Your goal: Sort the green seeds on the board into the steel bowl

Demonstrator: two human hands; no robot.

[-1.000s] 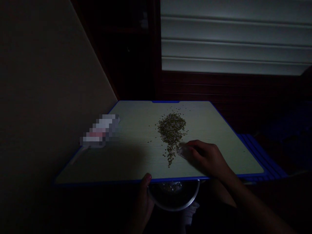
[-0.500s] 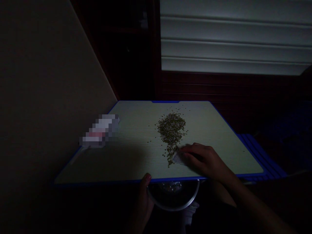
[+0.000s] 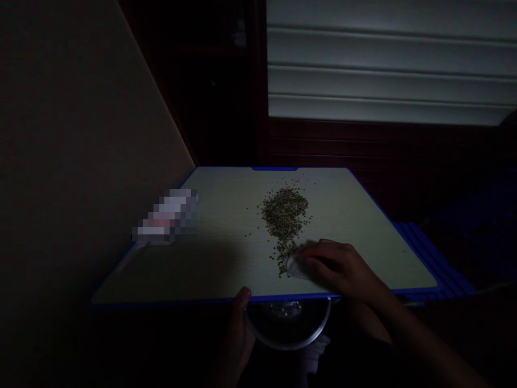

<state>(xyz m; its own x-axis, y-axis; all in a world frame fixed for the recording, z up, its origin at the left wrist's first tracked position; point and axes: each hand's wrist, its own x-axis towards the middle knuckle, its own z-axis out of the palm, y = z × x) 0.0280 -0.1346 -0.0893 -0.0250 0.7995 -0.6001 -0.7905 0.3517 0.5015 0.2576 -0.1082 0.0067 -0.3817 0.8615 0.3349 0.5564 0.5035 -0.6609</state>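
Clamping thin whitish piece (image 3: 296,268) in right hand (image 3: 343,265) fingers, just shifted nearward by small olive grains (image 3: 285,210) left of fingertips, touching blue-rimmed pale board (image 3: 218,215) with left hand (image 3: 242,328), can't tell left fingers' closure.

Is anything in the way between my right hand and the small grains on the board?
Only the pale, thin piece in your right hand, which sits beside the grains' narrow near end. Nothing else visible stands between them.
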